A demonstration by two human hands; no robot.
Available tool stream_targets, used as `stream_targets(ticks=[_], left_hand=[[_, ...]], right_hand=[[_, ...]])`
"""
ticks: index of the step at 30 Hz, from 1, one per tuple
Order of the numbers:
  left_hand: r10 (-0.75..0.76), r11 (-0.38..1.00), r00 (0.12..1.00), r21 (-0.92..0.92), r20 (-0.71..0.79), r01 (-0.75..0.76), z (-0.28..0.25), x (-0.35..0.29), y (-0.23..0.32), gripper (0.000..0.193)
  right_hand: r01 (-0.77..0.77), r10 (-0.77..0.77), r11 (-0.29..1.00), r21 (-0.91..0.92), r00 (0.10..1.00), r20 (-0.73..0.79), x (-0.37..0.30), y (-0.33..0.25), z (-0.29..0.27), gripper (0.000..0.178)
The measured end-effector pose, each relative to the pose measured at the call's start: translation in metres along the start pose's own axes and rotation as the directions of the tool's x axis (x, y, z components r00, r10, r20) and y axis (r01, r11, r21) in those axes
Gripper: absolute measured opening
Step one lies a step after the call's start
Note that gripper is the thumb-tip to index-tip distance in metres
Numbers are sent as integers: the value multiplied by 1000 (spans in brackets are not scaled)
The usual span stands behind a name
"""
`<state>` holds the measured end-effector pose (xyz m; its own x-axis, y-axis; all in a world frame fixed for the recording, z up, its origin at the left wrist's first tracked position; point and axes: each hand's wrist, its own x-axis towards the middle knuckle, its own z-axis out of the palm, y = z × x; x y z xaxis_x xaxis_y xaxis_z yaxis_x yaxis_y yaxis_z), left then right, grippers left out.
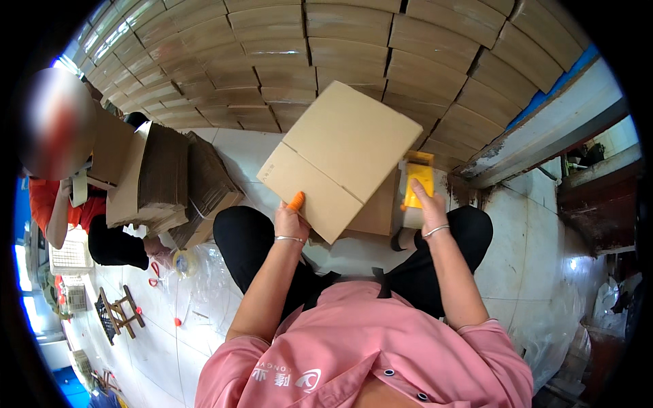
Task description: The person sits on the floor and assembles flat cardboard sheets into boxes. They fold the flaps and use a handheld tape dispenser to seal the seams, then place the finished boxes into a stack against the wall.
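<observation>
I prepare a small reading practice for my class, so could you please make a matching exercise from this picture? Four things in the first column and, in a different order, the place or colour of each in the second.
Things:
1. carton
2. dispenser
3. scissors
4. stacked boxes

Places and colours:
A. red, on the floor at the left
B. gripped at its near edge by the left hand
C. piled in rows across the top of the picture
D. yellow, in the right hand

Right pairs: 1-B, 2-D, 3-A, 4-C.
</observation>
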<state>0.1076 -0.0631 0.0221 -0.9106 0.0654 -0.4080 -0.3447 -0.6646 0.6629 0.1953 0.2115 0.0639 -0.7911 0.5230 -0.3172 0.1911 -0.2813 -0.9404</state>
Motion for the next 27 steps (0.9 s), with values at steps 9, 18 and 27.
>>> stream_targets(ticks=[9,18,27], left_hand=[[534,450,716,565,450,-691,16,-33,1,19],[-81,123,649,654,756,-747,-7,-59,-42,80],[-102,618,779,653,619,-437,143,42,40,77]], right_hand=[[100,-98,995,12,990,-106,16,-12,31,34],[134,-102,961,-243,985,140,10,-26,65,48],[212,-146,921,-327,966,215,18,-17,81,53]])
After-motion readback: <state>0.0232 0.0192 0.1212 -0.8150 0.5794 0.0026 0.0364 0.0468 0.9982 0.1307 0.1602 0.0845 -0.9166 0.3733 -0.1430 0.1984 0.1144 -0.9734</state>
